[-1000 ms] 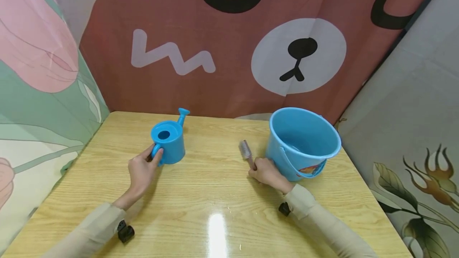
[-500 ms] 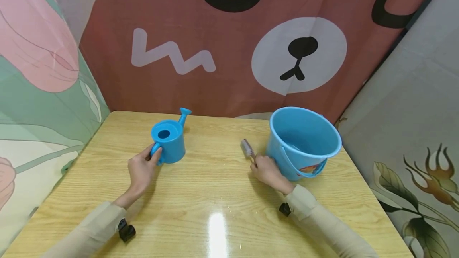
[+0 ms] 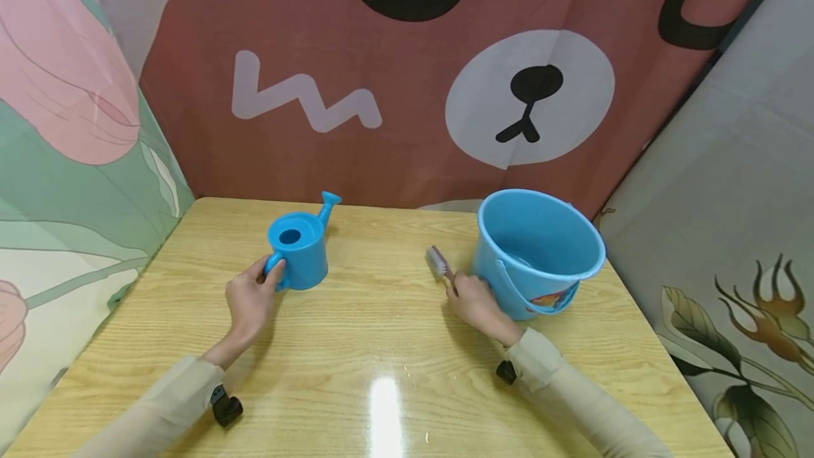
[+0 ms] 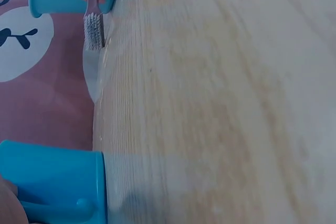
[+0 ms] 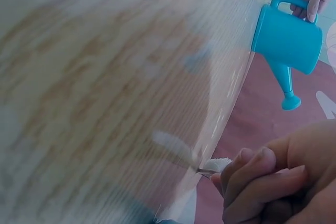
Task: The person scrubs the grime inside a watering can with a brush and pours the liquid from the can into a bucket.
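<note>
On the left of the table, my left hand (image 3: 249, 300) grips the handle of a blue watering can (image 3: 308, 257), which stands upright with its spout toward the back. My right hand (image 3: 475, 302) holds a small scrubbing brush (image 3: 439, 261) by its handle, its pale bristles showing beyond the fingers. Right beside that hand stands a light blue bucket (image 3: 535, 240) with its handle hanging down in front. In the left wrist view the brush (image 4: 94, 31) points bristle end toward the watering can (image 4: 52, 182). The right wrist view shows curled fingers (image 5: 257, 182) around the brush handle, most of which they hide.
The wooden table (image 3: 356, 331) meets a brown curtain (image 3: 305, 161) with a bear print at its back edge. Printed cloth hangs along the left side (image 3: 76, 161) and the right side (image 3: 731, 182). A small black device (image 3: 226, 407) sits at the left wrist.
The brush has shifted slightly to the right and turned a little in my right hand. The watering can's spout has swung very slightly to the right; the bucket stays in place.
</note>
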`<state>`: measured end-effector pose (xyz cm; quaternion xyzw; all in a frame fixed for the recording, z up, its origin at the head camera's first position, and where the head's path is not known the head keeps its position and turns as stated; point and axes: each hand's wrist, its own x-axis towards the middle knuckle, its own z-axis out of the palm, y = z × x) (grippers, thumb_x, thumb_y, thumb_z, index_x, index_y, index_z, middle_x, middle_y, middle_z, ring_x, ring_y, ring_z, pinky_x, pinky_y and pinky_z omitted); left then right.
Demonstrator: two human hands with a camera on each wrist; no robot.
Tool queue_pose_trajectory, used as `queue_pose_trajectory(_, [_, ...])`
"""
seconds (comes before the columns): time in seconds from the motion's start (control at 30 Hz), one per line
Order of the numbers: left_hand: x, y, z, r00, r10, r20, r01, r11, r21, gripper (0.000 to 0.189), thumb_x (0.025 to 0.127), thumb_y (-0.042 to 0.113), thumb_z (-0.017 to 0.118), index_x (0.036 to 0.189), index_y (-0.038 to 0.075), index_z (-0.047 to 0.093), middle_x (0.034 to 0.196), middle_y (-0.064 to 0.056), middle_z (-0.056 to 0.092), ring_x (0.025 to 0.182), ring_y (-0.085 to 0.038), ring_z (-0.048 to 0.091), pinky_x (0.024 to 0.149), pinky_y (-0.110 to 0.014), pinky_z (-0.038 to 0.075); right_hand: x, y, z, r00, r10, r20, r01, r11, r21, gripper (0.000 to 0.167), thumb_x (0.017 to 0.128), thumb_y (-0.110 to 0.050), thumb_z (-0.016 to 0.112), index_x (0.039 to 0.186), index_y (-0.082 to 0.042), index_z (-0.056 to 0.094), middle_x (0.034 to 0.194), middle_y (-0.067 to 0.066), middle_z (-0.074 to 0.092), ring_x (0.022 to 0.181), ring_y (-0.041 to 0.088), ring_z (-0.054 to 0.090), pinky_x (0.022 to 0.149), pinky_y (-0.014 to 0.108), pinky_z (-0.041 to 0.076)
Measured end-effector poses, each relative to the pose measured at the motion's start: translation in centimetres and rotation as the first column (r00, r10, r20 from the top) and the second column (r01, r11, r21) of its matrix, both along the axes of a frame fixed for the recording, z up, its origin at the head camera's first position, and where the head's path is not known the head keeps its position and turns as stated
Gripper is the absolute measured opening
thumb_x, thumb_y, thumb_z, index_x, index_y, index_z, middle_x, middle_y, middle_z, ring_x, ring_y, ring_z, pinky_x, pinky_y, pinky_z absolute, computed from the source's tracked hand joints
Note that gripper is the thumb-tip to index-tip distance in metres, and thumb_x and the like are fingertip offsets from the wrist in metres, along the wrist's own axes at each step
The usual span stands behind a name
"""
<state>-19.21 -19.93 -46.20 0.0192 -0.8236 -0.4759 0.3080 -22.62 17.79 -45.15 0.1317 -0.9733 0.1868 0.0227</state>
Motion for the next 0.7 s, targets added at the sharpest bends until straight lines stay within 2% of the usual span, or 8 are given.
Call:
queue_pose_trajectory(0.4, [-0.29, -0.02, -0.10, 0.999, 0.000, -0.036, -0.001, 1.000, -0.005, 0.025, 0.095, 0.007, 0.068, 0.110, -0.013, 0.069, 0.099, -0.027, 0.070, 0.087, -0.036, 0.071, 0.066, 0.001, 0.042, -0.08, -0.04, -0.01, 0.999, 0.030, -0.016, -0.031, 0.998, -0.058, 0.020, 0.098, -0.007, 0.057, 0.079, -0.003, 0.054, 0.057, 0.005, 0.046, 0.043, 0.014, 0.042, 0.037, 0.025, 0.035])
queue_pose_trajectory(0.7, [-0.35, 0.13, -0.04, 0.998, -0.004, -0.056, 0.002, 1.000, -0.023, 0.023, 0.094, 0.007, 0.069, 0.107, -0.012, 0.070, 0.096, -0.025, 0.072, 0.083, -0.031, 0.071, 0.063, -0.001, 0.044, -0.17, 0.07, 0.08, 1.000, 0.024, -0.013, -0.025, 0.997, -0.072, 0.020, 0.099, -0.009, 0.057, 0.080, -0.003, 0.056, 0.057, 0.005, 0.046, 0.044, 0.015, 0.043, 0.039, 0.026, 0.036])
